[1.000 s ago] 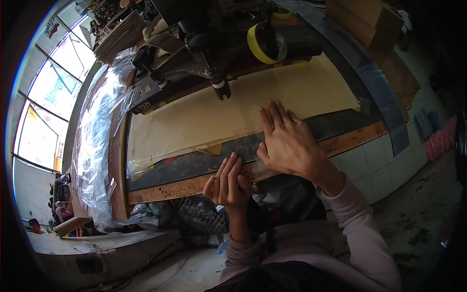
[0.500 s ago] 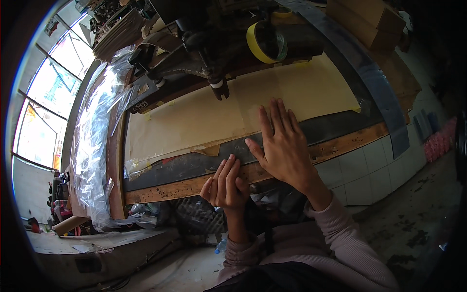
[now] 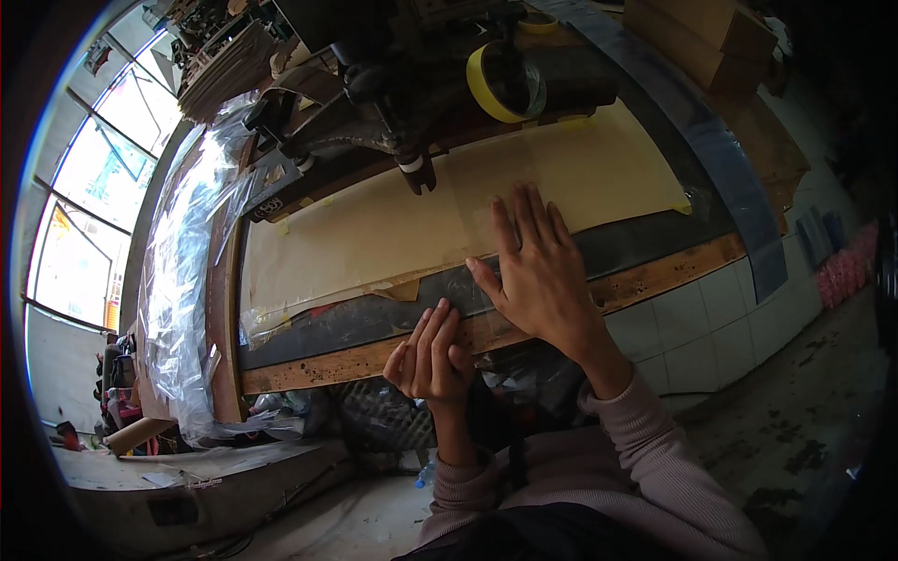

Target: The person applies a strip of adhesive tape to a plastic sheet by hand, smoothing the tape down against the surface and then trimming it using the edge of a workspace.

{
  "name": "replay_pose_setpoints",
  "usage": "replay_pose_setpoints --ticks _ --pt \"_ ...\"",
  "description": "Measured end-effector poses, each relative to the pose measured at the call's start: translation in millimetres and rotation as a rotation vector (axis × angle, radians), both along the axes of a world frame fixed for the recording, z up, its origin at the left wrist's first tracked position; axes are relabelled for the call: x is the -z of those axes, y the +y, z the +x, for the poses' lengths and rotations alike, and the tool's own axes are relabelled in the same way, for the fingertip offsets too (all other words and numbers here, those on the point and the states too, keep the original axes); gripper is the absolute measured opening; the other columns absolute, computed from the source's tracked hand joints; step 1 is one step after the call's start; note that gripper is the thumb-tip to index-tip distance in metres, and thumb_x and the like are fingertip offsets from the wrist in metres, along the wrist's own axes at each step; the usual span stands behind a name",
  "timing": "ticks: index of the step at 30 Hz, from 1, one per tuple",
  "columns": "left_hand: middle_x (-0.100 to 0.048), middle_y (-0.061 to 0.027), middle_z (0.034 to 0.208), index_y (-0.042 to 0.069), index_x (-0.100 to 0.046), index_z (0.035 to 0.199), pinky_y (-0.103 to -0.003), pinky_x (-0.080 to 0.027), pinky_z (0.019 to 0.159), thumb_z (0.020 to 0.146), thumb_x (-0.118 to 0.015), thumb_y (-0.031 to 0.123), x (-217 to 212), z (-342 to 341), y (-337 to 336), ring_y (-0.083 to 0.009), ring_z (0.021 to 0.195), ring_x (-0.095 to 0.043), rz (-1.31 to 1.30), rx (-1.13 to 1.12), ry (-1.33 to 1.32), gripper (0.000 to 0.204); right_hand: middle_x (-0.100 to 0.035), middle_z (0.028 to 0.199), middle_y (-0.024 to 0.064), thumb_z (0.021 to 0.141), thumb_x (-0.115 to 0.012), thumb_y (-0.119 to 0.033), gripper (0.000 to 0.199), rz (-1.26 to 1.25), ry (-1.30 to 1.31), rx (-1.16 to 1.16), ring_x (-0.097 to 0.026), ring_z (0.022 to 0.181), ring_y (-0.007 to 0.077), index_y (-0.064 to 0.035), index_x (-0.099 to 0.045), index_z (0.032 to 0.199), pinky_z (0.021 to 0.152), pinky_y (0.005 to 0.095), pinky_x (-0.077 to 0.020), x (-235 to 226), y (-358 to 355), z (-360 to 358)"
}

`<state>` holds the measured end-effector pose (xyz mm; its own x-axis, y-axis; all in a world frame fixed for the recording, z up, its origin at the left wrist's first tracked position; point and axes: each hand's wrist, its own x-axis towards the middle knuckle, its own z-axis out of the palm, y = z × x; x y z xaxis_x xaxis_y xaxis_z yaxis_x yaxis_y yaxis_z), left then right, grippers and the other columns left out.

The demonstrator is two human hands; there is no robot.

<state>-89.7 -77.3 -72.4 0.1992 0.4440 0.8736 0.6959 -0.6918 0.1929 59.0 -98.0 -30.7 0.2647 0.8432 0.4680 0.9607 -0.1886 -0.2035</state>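
Observation:
A long tan sheet of paper (image 3: 383,217) covers much of the dark work surface (image 3: 309,338), with small bits of yellow tape along its border. My right hand (image 3: 543,271) lies palm down with its fingers stretched over the sheet's near edge and its thumb out to the side. Over the wooden front edge (image 3: 309,371), my left hand (image 3: 430,360) is turned palm up, fingers loosely bent and nothing in it. A brownish flap (image 3: 400,291) sticks out from under the sheet's near edge.
Beyond the sheet stands a dark metal machine with a forked foot (image 3: 416,173). A roll of yellow tape (image 3: 486,89) hangs there. Crumpled clear plastic (image 3: 178,299) covers the left side; cardboard boxes (image 3: 697,42) and a blue-grey strip (image 3: 739,178) are at the right.
My right hand has shifted slightly left and away from me across the sheet, fingers still flat. My left hand has hardly moved.

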Motion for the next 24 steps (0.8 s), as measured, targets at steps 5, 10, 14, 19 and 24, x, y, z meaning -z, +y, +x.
replay_pose_setpoints --ticks 5,10,14,19,24 --pt "-0.073 0.0062 0.091 0.017 -0.073 0.086 -0.023 -0.033 0.091 0.102 -0.031 0.030 0.5 -0.4 0.1 -0.0086 0.086 -0.069 0.000 -0.010 0.009 0.046 -0.042 0.133 0.0348 0.090 -0.052 -0.043 0.067 0.018 -0.002 -0.005 -0.037 0.131 0.0408 0.0108 -0.044 0.129 0.110 0.0473 -0.0285 0.6 2.2 1.0" --pt "-0.073 0.0062 0.090 0.017 -0.073 0.085 -0.024 -0.033 0.091 0.102 -0.031 0.030 0.7 0.1 0.4 -0.0085 0.085 -0.069 0.003 -0.015 0.010 0.047 -0.040 0.135 0.0344 0.091 -0.051 -0.043 0.066 -0.002 0.014 -0.008 -0.037 0.131 0.0420 0.0076 -0.040 0.133 0.109 0.0486 -0.0294 -2.6 2.1 2.1" --pt "-0.073 0.0060 0.090 0.017 -0.073 0.085 -0.024 -0.033 0.091 0.102 -0.031 0.031 1.1 0.2 0.6 -0.0088 0.086 -0.069 0.006 -0.016 0.009 0.047 -0.040 0.135 0.0344 0.091 -0.051 -0.042 0.066 0.000 0.022 -0.008 -0.038 0.131 0.0422 0.0076 -0.040 0.133 0.109 0.0489 -0.0296 -2.6 3.4 2.8" --pt "-0.073 0.0059 0.091 0.017 -0.072 0.085 -0.024 -0.033 0.091 0.102 -0.031 0.031 1.3 -0.1 0.2 -0.0089 0.087 -0.069 0.005 -0.016 0.007 0.047 -0.040 0.135 0.0347 0.091 -0.052 -0.042 0.065 0.001 0.019 -0.010 -0.038 0.130 0.0427 0.0077 -0.041 0.132 0.109 0.0490 -0.0303 -2.5 4.8 3.5" --pt "-0.073 0.0062 0.092 0.017 -0.072 0.086 -0.024 -0.032 0.092 0.101 -0.031 0.030 1.2 -0.6 0.1 -0.0086 0.088 -0.068 -0.006 -0.015 0.019 0.046 -0.043 0.132 0.0342 0.089 -0.054 -0.043 0.066 0.028 -0.001 -0.006 -0.040 0.128 0.0421 0.0092 -0.043 0.129 0.108 0.0480 -0.0312 0.6 8.2 5.1"
